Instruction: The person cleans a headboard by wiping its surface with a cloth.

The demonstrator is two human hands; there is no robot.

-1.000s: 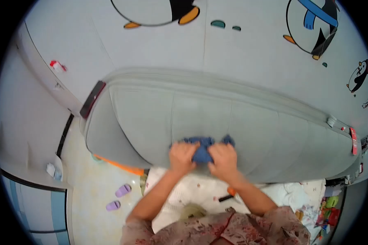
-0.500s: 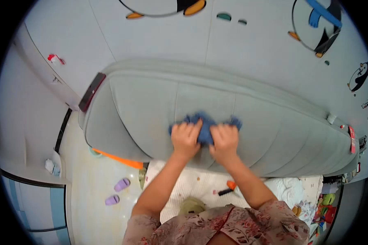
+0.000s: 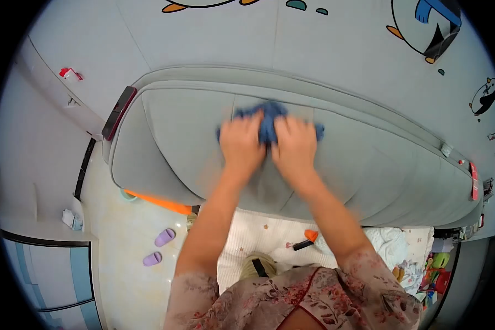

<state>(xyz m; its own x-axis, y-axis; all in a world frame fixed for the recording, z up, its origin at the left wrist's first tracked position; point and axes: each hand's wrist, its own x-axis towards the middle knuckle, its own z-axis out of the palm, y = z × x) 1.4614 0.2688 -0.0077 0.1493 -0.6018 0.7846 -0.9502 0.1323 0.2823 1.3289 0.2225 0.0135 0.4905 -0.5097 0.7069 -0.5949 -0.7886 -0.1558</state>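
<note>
A crumpled blue cloth point(image 3: 268, 124) lies against the grey padded headboard point(image 3: 192, 126), near its upper edge. My left hand point(image 3: 241, 140) grips the cloth's left part, fingers curled over it. Close beside it, my right hand point(image 3: 294, 144) is closed on the right part, and a corner of cloth sticks out past the fingers. Both hands press the cloth to the upholstery and are slightly smeared by motion. Cloth under the fingers is hidden.
A dark phone-like object point(image 3: 119, 113) rests on the headboard's left end. Below lies a cream quilted cover point(image 3: 247, 228) with an orange-and-black object point(image 3: 307, 240). Purple slippers point(image 3: 165, 237) are on the floor at left. Toys point(image 3: 439, 269) lie at lower right. Penguin pictures decorate the wall.
Both hands have moved the blue cloth up the headboard, from its middle to near the upper edge. The view has shifted slightly.
</note>
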